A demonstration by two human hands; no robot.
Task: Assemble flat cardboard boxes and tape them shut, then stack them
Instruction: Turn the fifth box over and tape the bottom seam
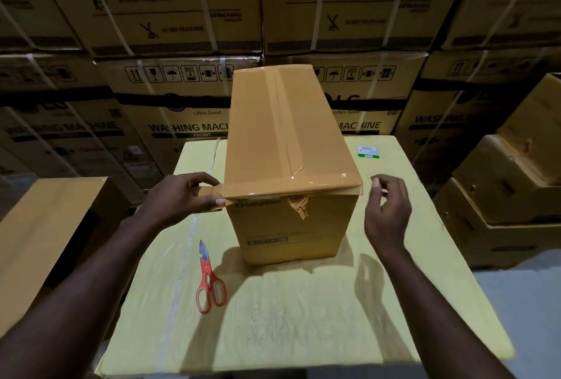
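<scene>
My left hand [182, 198]: thumb and forefinger pinching tape [261, 189], wrist straight, arm reaching in from near left. My right hand [387, 211]: raised, fingers loosely curled, holding nothing, forearm coming in from near right.

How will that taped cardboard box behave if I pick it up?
The box probably feels stiff: tape runs along its top seam and near edge. It may be light for its size, but its contents are hidden. The glossy tape could be slick, so gripping bare cardboard sides seems safer.
</scene>
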